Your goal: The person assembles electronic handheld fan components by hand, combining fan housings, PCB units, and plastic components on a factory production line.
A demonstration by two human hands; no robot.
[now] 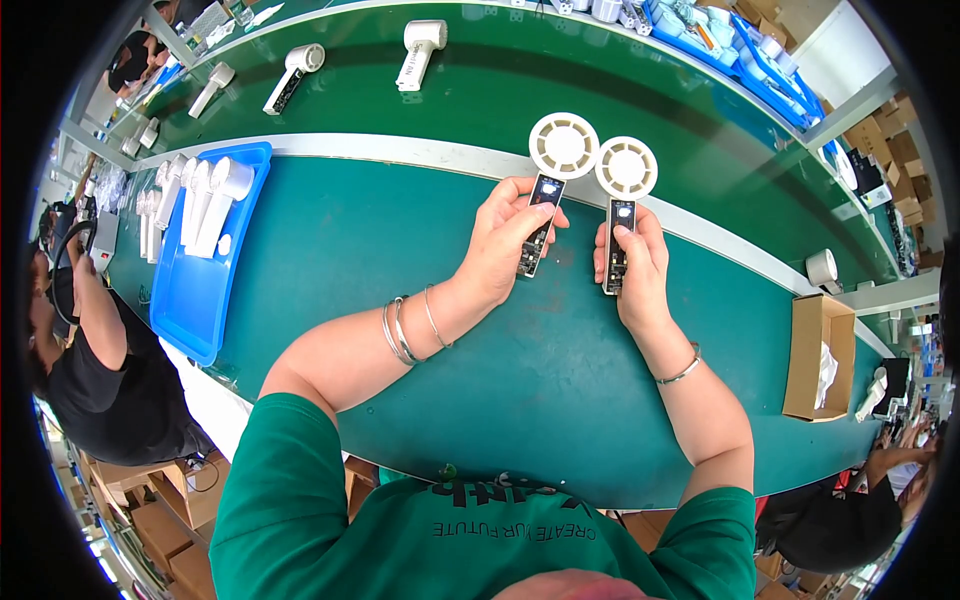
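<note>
left hand (500,235): curled, gripping | right hand (642,268): curled, gripping

open mat (530,400) nr side, fans (565,147) blocking ctr, tray (187,305) L, box (804,355) R

From the wearer's head, the left fisheye camera looks steeply down and forward over the green bench (480,420), close above the left hand (503,238) and right hand (642,265); the wearer's shirt (500,540) fills the lower edge, and straight edges bow toward the dark round rim.
</note>
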